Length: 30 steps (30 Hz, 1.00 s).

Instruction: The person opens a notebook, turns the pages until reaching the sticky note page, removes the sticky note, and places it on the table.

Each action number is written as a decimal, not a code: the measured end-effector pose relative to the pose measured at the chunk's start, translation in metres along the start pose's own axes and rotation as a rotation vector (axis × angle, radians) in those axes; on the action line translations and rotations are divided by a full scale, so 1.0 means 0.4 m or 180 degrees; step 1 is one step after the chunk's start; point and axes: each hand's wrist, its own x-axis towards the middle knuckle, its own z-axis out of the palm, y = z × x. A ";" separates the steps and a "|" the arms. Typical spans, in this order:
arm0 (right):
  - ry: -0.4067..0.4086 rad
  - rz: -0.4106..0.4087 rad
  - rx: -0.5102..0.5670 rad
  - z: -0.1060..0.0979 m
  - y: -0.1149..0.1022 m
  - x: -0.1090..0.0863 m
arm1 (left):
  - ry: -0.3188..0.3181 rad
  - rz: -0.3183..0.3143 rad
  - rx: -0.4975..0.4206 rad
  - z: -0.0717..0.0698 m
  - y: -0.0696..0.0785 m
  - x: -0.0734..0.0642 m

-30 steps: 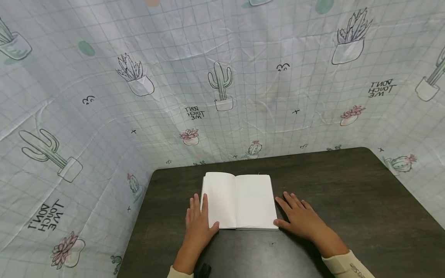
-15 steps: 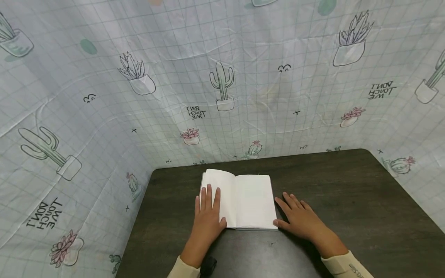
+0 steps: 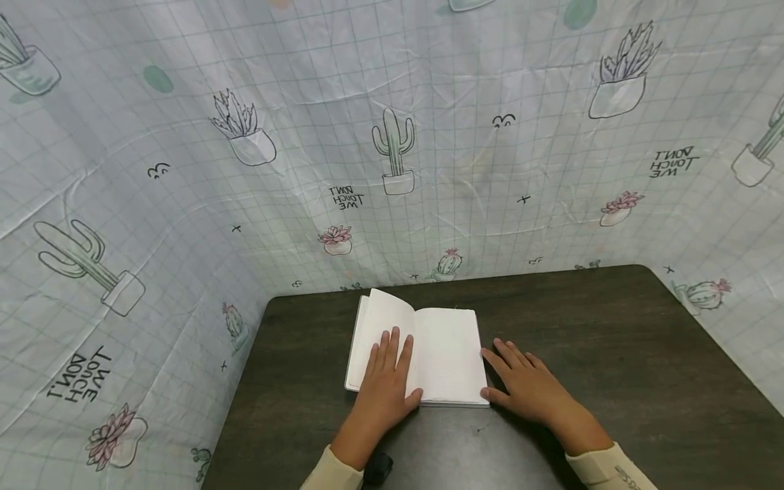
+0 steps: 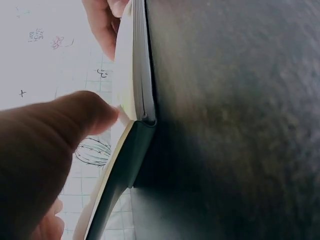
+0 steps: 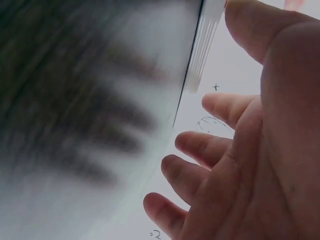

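Note:
An open white notebook (image 3: 444, 354) with blank pages lies on the dark table (image 3: 612, 367) near its back edge. My left hand (image 3: 387, 381) lies flat on the left page, fingers straight and pointing away from me. That left half of the book is raised off the table; in the left wrist view its dark cover (image 4: 125, 170) tilts up beside my thumb (image 4: 75, 120). My right hand (image 3: 527, 384) rests flat on the table just right of the notebook, its thumb against the lower right corner. The right wrist view shows the page edges (image 5: 202, 50) by that thumb.
A pale grid-pattern cloth (image 3: 392, 136) printed with cacti hangs behind the table and along both sides. The table's bare dark top stretches to the right of my right hand. A small black device (image 3: 376, 469) sits at my left wrist.
My left hand has moved from the table left of the notebook onto the left page, sliding right. The notebook's left half has lifted. My right hand has stayed put.

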 end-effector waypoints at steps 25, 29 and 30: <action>-0.0012 0.0014 -0.0016 0.010 0.001 0.002 | -0.0723 -0.0083 -0.0628 0.036 -0.025 -0.018; 0.0001 0.0016 -0.0017 0.010 0.001 0.001 | -0.0853 -0.0159 -0.0972 0.040 -0.027 -0.019; -0.0002 0.0018 -0.0018 0.010 0.001 0.001 | -0.0905 -0.0178 -0.1037 0.040 -0.027 -0.020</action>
